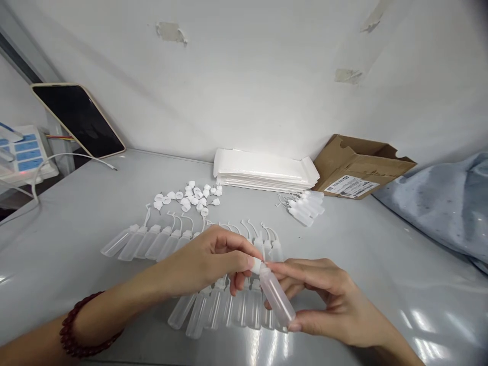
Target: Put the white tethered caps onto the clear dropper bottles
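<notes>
My left hand (224,256) pinches a small white cap (255,265) between thumb and forefinger. The cap is against the neck of a clear plastic bottle (277,297), which my right hand (324,292) holds by its base and side, tilted. Whether the cap sits over the neck or only touches it, I cannot tell. Beneath my hands lies a row of similar clear bottles (213,311). Another row of bottles (143,243) with white tops and thin straps lies behind, partly hidden by my left hand. Loose white caps (196,193) are scattered further back.
White padded envelopes (265,170) are stacked against the wall, beside an open cardboard box (358,168). Several bottles (307,206) lie before the box. A phone (80,119) leans at the left near a power strip (28,152) and white cable (72,155). Grey-blue fabric (446,203) lies right.
</notes>
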